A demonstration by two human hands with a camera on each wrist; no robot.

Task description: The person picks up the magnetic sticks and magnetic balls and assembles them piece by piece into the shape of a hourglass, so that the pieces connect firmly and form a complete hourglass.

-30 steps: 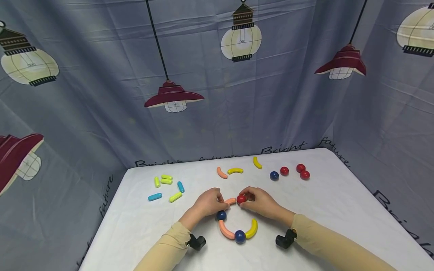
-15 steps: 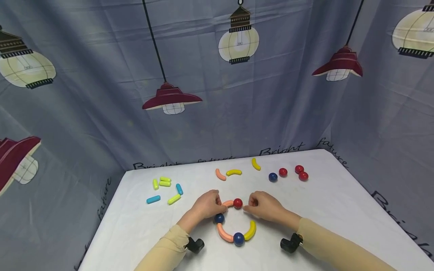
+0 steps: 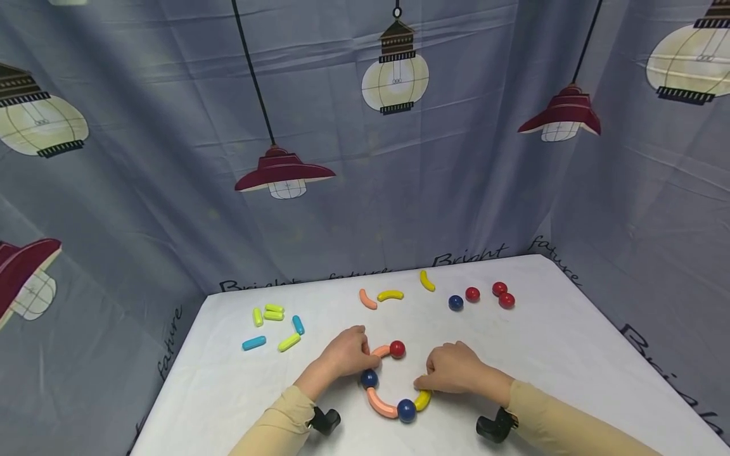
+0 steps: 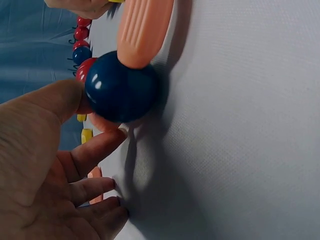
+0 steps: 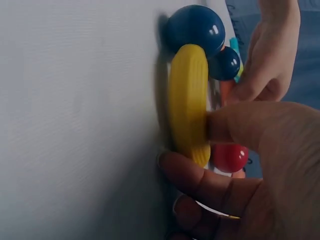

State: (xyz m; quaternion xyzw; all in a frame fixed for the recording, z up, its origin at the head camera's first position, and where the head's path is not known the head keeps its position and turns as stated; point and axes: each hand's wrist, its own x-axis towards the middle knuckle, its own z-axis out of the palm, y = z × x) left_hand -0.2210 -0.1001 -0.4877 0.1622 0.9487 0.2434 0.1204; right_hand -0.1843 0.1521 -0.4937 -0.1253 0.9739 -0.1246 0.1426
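An unclosed ring of glossy balls and curved sticks lies in front of me. My left hand [image 3: 345,354] pinches the upper orange curved stick [image 3: 381,351] between thumb and index finger, beside a blue ball [image 4: 122,87]. A red ball [image 3: 397,349] sits at that stick's right end. Below, a lower orange curved stick [image 3: 381,405] joins this blue ball to a second blue ball [image 3: 407,410]. My right hand [image 3: 456,368] pinches the free end of a yellow curved stick [image 5: 189,100], whose other end touches the second blue ball. A gap separates the yellow stick from the red ball.
Several green and blue straight sticks [image 3: 289,342] lie at the left of the white table [image 3: 228,405]. At the back are an orange curved stick [image 3: 367,299], two yellow ones [image 3: 390,295], a blue ball [image 3: 455,303] and several red balls [image 3: 472,294].
My right hand has let go of the red ball, drawn back and down, and taken hold of the yellow curved stick. My left hand stays at the upper orange stick. The view has tilted slightly.
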